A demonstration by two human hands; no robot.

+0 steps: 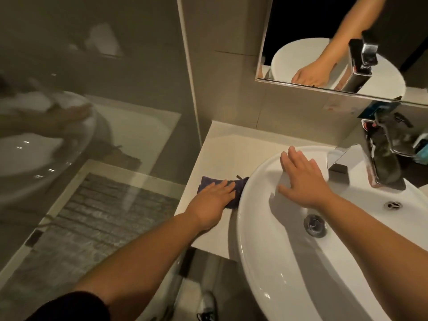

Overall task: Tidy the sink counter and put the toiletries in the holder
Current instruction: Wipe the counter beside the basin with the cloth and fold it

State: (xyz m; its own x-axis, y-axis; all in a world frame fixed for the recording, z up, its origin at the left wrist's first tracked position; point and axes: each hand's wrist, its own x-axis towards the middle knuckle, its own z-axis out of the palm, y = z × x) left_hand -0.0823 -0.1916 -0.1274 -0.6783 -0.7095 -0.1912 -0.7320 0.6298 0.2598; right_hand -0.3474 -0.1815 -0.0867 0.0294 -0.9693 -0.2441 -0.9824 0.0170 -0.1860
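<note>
Left hand: palm down, fingers together, pressed flat on the cloth.
Cloth: dark purple, on the white counter, touching the basin's left rim.
Right hand: fingers spread, flat on the white basin rim's far left.
Faucet: chrome, far right.

Sink glossy ceramic – cloth matt – tap chrome.

Two hands, one cloth, one basin, one faucet.
</note>
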